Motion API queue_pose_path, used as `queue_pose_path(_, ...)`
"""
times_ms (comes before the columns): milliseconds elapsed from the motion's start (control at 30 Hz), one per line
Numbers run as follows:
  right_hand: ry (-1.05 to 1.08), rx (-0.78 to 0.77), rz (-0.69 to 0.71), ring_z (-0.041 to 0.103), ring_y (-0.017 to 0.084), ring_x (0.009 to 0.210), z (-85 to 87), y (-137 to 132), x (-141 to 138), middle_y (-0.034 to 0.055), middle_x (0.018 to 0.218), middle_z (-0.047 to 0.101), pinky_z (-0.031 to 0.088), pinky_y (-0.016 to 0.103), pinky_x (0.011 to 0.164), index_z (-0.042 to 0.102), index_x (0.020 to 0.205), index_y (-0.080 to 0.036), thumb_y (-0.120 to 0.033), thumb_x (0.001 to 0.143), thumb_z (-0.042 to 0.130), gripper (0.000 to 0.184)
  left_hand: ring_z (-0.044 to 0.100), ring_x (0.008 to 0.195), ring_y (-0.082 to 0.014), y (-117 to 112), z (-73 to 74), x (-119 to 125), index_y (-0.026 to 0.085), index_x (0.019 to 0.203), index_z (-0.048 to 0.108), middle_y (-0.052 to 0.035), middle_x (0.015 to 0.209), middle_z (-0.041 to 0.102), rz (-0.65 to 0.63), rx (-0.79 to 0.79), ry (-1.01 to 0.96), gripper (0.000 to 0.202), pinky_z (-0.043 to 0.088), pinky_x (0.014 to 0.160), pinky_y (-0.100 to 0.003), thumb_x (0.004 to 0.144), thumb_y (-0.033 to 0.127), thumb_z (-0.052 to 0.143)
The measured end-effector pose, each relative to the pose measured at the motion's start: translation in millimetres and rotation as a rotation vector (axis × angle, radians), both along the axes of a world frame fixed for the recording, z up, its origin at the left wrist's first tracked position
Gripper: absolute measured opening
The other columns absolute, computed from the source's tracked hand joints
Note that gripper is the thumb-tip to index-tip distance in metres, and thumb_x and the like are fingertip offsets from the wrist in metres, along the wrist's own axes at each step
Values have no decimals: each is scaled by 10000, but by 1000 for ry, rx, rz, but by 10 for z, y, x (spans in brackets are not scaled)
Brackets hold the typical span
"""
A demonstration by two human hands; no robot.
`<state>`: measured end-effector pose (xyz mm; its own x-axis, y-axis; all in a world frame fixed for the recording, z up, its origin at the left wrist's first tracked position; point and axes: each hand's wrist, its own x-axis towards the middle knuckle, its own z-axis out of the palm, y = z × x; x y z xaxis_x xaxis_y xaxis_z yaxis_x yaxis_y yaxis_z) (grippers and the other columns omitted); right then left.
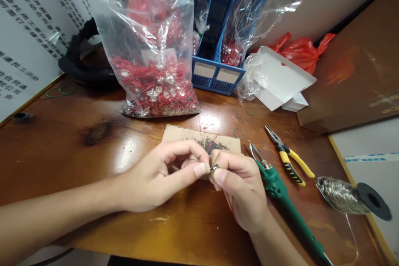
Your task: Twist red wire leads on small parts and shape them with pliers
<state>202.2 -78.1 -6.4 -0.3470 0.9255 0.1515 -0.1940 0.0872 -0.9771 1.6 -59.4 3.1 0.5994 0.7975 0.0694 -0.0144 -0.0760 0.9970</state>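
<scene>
Over a piece of cardboard (174, 134) with dark scorch marks, my two hands meet. My right hand (238, 187) pinches a small shiny metal part (214, 168) between thumb and forefinger. A thin red wire (230, 204) runs down along that hand, and another red wire end (214, 141) sticks up beyond the fingers. My left hand (177, 170) is closed in a pinch, its thumb tip right beside the metal part. Whatever lies between the left fingertips is too small to make out.
To the right lie a green soldering iron (277, 187), yellow-handled pliers (288, 158) and a solder spool (346, 195). Behind stand a clear bag (156, 79) of red-wired parts, a blue bin (215, 77), a white box (277, 77) and a large brown carton (355, 62).
</scene>
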Motion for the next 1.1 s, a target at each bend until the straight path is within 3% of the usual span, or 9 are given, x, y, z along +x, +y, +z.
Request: queue_pose_path(1100,-24,44,-11,377,134,641,-15,2,8,-29,652,440,295,318,618,466,690,-190,-300,1023,631,387,417,668,-115,6,-11,14,151,954,625,5,761,485,8,10,8,256,359,592,-225,1083,368,577)
